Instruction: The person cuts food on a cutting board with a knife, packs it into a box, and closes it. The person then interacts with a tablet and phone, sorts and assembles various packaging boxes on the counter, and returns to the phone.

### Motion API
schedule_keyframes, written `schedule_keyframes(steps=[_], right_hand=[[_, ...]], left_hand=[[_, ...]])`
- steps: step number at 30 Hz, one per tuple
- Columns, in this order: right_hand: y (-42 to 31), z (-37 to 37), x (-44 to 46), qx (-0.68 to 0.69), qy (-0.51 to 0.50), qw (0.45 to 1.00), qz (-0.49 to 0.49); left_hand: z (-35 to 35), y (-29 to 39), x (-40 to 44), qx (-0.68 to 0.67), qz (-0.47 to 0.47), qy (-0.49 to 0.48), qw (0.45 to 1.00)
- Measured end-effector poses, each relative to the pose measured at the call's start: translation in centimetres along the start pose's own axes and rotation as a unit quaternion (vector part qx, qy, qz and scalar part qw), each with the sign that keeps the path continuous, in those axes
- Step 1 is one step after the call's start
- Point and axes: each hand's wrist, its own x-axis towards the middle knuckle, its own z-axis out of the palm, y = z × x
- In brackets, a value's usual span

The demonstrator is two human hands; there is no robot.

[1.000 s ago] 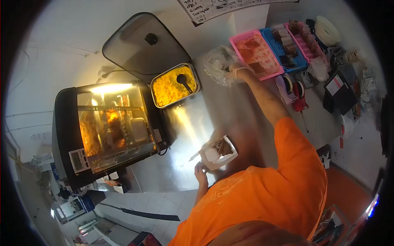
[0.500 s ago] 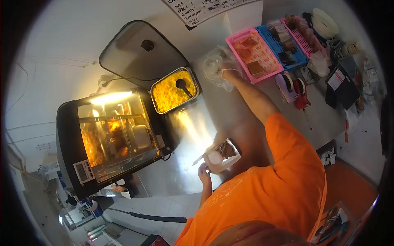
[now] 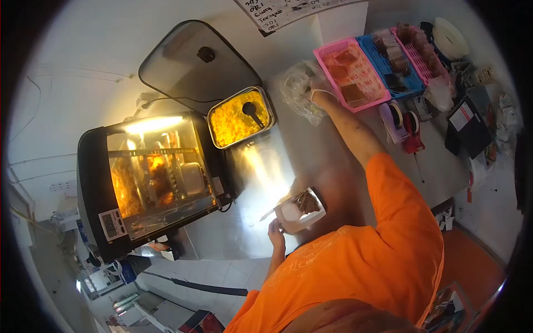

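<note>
My left hand (image 3: 276,233) is closed on the near left corner of a white food box (image 3: 302,223). The box stands open on the steel counter, with something white on its left side and brown pieces on its right. My right hand (image 3: 319,96) reaches far across the counter to a crumpled clear plastic bag (image 3: 298,91). Its fingers are in or behind the film and cannot be made out. Beside the bag is a pink basket (image 3: 383,99) holding flat packets.
A metal tray (image 3: 215,143) of yellow food with a black scoop stands by a lit glass warming cabinet (image 3: 89,183). A blue basket (image 3: 408,90), a second pink basket, tape dispensers (image 3: 412,141) and a black device (image 3: 469,130) line the right side of the counter (image 3: 283,139).
The camera view has shifted slightly. My right hand stays at the plastic bag, and my left hand stays at the box's corner.
</note>
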Motion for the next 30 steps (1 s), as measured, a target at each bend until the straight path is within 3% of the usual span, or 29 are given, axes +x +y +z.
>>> schedule_keyframes(steps=[6, 8, 10, 12, 14, 16, 18, 20, 23, 24, 26, 29, 30], right_hand=[[-1.5, -2.2, -0.4, 0.095, 0.076, 0.992, 0.013], [-0.6, -6.3, -0.9, 0.153, 0.039, 0.988, -0.003], [1.8, -10.9, -0.7, 0.045, -0.124, 0.990, -0.049], [6.9, -10.4, 2.4, 0.142, -0.124, 0.982, 0.009], [12.7, -7.6, 6.4, 0.312, -0.107, 0.940, 0.084], [13.5, -7.7, 7.6, 0.357, -0.110, 0.921, 0.108], [12.2, -8.7, 6.9, 0.123, -0.119, 0.982, 0.074], [10.2, -10.3, 5.1, -0.121, -0.128, 0.984, 0.036], [10.9, -8.5, 5.9, -0.072, -0.137, 0.985, 0.070], [11.0, -8.1, 5.4, -0.052, -0.099, 0.991, 0.071], [11.2, -7.2, 4.4, -0.009, -0.025, 0.998, 0.063], [17.1, -1.6, 7.0, -0.006, -0.033, 0.999, 0.009], [16.2, -2.6, 4.8, -0.022, -0.026, 0.999, 0.021]], left_hand=[[-1.1, 0.1, -0.5, -0.006, -0.028, 0.019, 0.999], [-1.7, 0.1, -1.1, -0.008, -0.049, 0.037, 0.998], [-2.6, 0.0, -2.0, -0.010, -0.078, 0.048, 0.996], [-3.0, -0.1, -2.5, 0.005, -0.087, 0.050, 0.995], [-3.4, -0.3, -2.3, 0.014, -0.086, 0.044, 0.995], [-3.3, -0.3, -1.6, 0.022, -0.078, 0.042, 0.996], [-3.4, -0.1, -1.1, 0.029, -0.063, 0.044, 0.997], [-3.2, 0.1, -0.7, 0.034, -0.045, 0.049, 0.997], [-3.4, -0.7, -0.2, 0.057, -0.023, 0.038, 0.997], [-3.4, -1.0, -0.4, 0.058, -0.018, 0.038, 0.997], [-3.6, -1.4, -0.7, 0.062, -0.023, 0.046, 0.997], [-4.5, -2.1, -1.9, 0.063, -0.011, 0.056, 0.996], [-4.9, -2.6, -2.4, 0.047, -0.013, 0.063, 0.997]])
